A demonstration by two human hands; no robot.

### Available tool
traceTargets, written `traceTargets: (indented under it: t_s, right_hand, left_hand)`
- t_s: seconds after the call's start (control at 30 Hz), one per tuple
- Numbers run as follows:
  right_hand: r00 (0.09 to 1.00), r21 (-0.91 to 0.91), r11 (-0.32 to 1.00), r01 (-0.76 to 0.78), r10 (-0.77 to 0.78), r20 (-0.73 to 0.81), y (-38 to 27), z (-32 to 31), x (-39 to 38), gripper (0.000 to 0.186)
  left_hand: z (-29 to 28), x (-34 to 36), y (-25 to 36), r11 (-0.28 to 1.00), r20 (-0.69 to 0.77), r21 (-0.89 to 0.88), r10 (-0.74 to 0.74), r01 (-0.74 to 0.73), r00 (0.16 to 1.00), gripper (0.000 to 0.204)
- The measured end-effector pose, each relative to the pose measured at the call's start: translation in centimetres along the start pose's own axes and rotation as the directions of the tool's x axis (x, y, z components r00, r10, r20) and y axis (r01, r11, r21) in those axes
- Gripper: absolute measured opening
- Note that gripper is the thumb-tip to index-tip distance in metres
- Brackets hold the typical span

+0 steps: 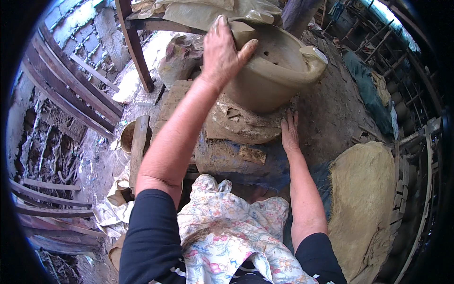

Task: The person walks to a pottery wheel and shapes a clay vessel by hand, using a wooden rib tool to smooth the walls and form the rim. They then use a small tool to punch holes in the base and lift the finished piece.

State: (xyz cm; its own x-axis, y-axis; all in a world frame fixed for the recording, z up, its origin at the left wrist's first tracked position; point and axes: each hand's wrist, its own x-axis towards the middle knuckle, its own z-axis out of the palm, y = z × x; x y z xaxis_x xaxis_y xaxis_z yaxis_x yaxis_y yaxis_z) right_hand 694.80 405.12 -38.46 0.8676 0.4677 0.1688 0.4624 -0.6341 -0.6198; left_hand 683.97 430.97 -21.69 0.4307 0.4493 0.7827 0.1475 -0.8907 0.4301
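A large wet clay pot [257,92], with a thick rim and a few small holes in its inner floor, stands in front of me. A raised clay lug [316,59] juts from its right rim, and another clay lug [242,31] sits at its left rim. My left hand [223,54] lies on the left rim by that lug, its fingers stretched out and thumb apart. Under the pot is a rounded, clay-caked base [246,128]. Against the right side of this base my right hand [290,128] rests with its fingers extended, holding nothing.
A flat clay scrap [252,155] lies before the base. Tan sacking [364,208] spreads at my right. A wooden table leg [135,47] stands at far left, near plastic sheeting [194,12]. Planks [71,80] lean at the left, and a round container [128,136] sits beside a wooden board [138,151].
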Motion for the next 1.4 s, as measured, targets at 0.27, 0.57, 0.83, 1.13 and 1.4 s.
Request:
traceTargets:
  t_s: [0.27,0.57,0.83,1.13,1.4]
  right_hand:
    - [0.999,0.006,0.999,-0.035,0.035,-0.011,-0.5,0.0,-0.5,0.057]
    - [0.998,-0.061,0.997,-0.055,0.054,-0.006,-0.7,0.1,-0.5,0.055]
    - [0.989,-0.233,0.962,-0.145,0.139,-0.043,-1.7,0.8,-1.3,0.057]
    - [0.985,-0.275,0.945,-0.174,0.169,-0.042,-3.9,1.6,-3.1,0.061]
    - [0.993,-0.286,0.953,-0.106,0.086,-0.081,-5.2,1.9,-4.9,0.064]
  left_hand:
    - [-1.0,7.0,2.8,0.888,0.644,0.300,0.081,-0.348,0.761,0.040]
    - [-2.7,5.0,0.5,0.567,0.498,0.132,0.671,-0.813,0.549,0.056]
    - [-2.3,-0.2,6.1,0.712,0.504,0.219,0.503,-0.667,0.702,0.073]
    - [2.2,0.0,13.9,0.913,0.683,-0.025,0.312,-0.406,0.660,0.066]
    - [2.7,4.1,13.2,0.942,0.460,-0.075,0.323,-0.326,0.827,0.042]
